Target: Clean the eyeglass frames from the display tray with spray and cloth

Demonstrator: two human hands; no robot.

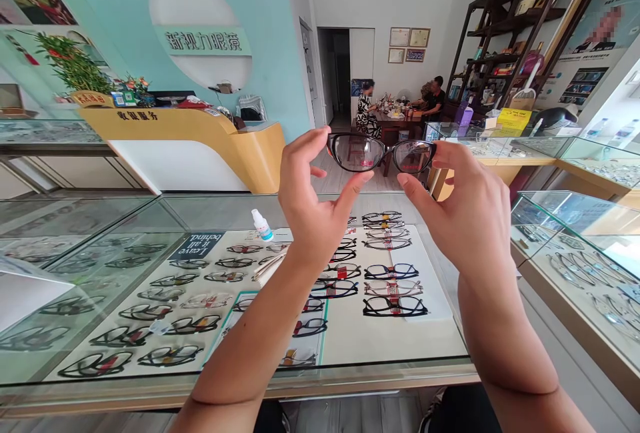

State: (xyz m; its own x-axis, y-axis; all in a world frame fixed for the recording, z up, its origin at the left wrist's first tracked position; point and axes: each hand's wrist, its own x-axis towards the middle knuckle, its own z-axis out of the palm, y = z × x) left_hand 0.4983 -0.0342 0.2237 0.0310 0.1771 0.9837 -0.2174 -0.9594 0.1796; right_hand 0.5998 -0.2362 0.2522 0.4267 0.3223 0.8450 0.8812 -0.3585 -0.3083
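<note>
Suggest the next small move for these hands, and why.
Probably tilt the glasses slightly to check the lenses: the left hand and right hand hold them up by opposite ends, and red lettering shows at both lenses.

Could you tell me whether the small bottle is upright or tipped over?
The bottle is upright: its white cap is uppermost, its base down.

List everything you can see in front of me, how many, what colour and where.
held eyeglasses: one, dark, between both hands
eyeglasses in rows: many, mostly dark, in near case
near case: one, glass, below arms
spray bottle: one, white and blue, on near case
reception counter: one, tan and white, back left
plant: one, green, far left
framed documents: four, back wall
shelving: dark brown, back right
people: at least two, back
left hand, right hand: bare, raised
</note>
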